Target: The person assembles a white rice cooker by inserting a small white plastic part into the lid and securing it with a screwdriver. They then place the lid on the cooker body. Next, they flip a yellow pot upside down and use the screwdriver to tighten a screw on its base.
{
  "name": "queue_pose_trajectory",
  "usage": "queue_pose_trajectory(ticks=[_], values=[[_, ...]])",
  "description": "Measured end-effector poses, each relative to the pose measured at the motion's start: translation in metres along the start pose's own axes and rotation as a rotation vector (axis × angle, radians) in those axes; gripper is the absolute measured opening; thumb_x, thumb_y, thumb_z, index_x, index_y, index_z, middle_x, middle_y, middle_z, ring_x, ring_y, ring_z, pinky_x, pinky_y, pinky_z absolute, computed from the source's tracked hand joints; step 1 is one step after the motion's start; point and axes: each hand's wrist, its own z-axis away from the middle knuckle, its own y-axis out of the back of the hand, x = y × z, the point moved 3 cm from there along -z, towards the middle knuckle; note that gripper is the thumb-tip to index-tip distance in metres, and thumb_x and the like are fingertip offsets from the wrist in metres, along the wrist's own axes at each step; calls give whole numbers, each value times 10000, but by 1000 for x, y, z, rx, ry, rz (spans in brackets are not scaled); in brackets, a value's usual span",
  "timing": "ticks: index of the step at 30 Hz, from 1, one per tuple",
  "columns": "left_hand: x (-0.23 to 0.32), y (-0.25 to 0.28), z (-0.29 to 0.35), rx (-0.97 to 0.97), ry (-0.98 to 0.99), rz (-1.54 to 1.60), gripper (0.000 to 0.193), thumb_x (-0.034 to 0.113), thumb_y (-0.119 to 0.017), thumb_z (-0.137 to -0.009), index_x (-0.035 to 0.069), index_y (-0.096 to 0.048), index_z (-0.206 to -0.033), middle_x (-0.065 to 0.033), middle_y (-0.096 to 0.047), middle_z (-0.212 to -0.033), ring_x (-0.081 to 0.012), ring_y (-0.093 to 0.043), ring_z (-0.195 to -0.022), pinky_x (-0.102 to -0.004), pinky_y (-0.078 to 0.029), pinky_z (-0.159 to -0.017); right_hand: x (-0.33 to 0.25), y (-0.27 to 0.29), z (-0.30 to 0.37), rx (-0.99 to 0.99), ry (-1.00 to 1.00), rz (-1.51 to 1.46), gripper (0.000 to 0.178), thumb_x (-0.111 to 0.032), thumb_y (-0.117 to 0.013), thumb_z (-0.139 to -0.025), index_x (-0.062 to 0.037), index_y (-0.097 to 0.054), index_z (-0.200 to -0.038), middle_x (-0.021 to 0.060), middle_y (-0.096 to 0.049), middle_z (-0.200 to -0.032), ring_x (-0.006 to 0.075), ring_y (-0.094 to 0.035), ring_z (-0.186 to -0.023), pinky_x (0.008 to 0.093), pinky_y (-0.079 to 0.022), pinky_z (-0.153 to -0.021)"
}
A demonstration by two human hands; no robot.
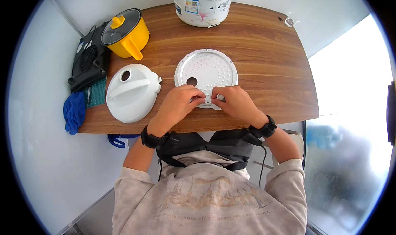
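Observation:
A round white plastic lid plate (212, 66) lies on the table in front of me, dotted with small bumps and pierced by a dark round hole left of its middle. Both hands meet over its near edge. My left hand (181, 101) is closed, thumb and fingertips pinched together just left of the plate's front tab. Opposite it, my right hand (235, 101) is also closed in a pinch. Whatever sits between the fingertips is too small or hidden to tell. To the left rests a white domed outer lid (132, 101) with a raised handle and a round opening.
A white rice cooker body (202, 12) stands at the back. At the far left are a yellow pot (130, 37) with a glass lid, a black appliance base (88, 57), a green mat (97, 94) and a blue cloth (74, 113). The wooden table (272, 70) has a curved edge.

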Motion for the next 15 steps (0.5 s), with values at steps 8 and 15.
queue_pose_trajectory(ticks=[8, 15], values=[[-5, -10, 1, 45, -74, -18, 115, 85, -748, -867, 50, -765, -975, -93, -692, -915, -273, -660, -808, -355, -534, -716, -5, 2, -1, -12, -12, 26, 95, -205, -692, -891, -112, -703, -899, 122, -699, -728, 347, -681, -687, 452, -546, -633], [-6, -22, -2, 40, -73, -61, 134, 103, -762, -846, 79, -779, -976, -78, -675, -913, -259, -635, -850, -372, -520, -764, -2, 1, -3, -20, -5, 18, 101, -215, -702, -887, -118, -721, -910, 128, -705, -743, 356, -691, -715, 458, -554, -657]])
